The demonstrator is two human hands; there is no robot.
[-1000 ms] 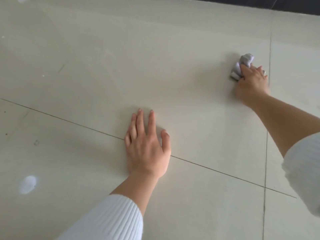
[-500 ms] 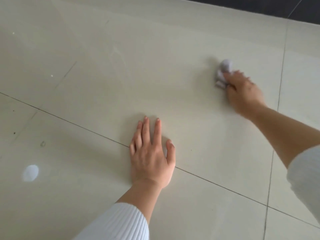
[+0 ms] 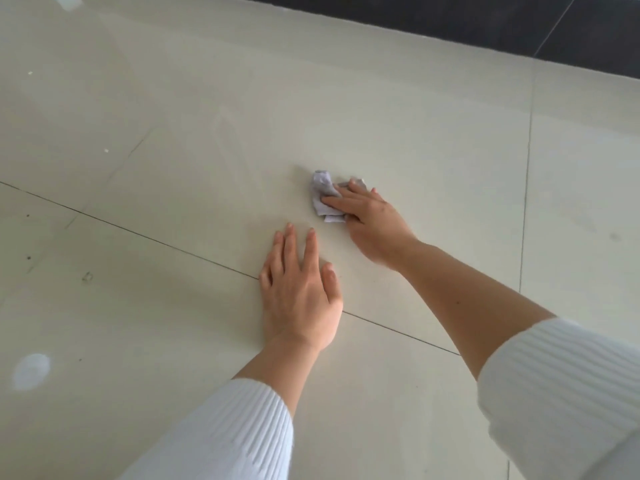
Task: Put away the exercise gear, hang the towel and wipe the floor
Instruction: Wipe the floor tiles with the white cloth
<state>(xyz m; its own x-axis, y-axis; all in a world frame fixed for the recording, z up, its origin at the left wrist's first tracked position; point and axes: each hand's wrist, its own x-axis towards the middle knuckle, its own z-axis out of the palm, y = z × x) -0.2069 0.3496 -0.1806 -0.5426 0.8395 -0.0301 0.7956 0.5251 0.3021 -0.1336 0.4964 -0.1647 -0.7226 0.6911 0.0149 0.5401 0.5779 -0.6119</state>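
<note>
- The right hand [image 3: 372, 220] sits just right of the frame's centre. It holds a small crumpled pale grey-lilac cloth [image 3: 323, 194] down on the glossy cream tiled floor [image 3: 173, 133].
- Its grip is closed round the wad. One digit lies along the top of the cloth and the others curl over the far side, with cloth bulging out past the fingertips. I cannot see how much is tucked under the palm.
- The cloth lies up and to the left of that hand, at its fingertip end. The forearm runs down to the lower right of the frame, so I judge a wipe would run along that slant or swing across it.
- The left hand [image 3: 299, 289] is flat on the tile just below the cloth. Its fingers are spread and straight and hold nothing, so it looks like a prop for the person's weight. Its fingertips come near the cloth without touching it.
- The dark grout line [image 3: 138, 233] runs from the left edge and passes under the left hand.
- A few dark specks [image 3: 87, 277] lie at the left of the frame, well apart from the cloth and beyond the propping hand.
- The right hand alone has the cloth. To my eye, reaching those specks means carrying it leftward above the left fingertips, or moving the prop first.
</note>
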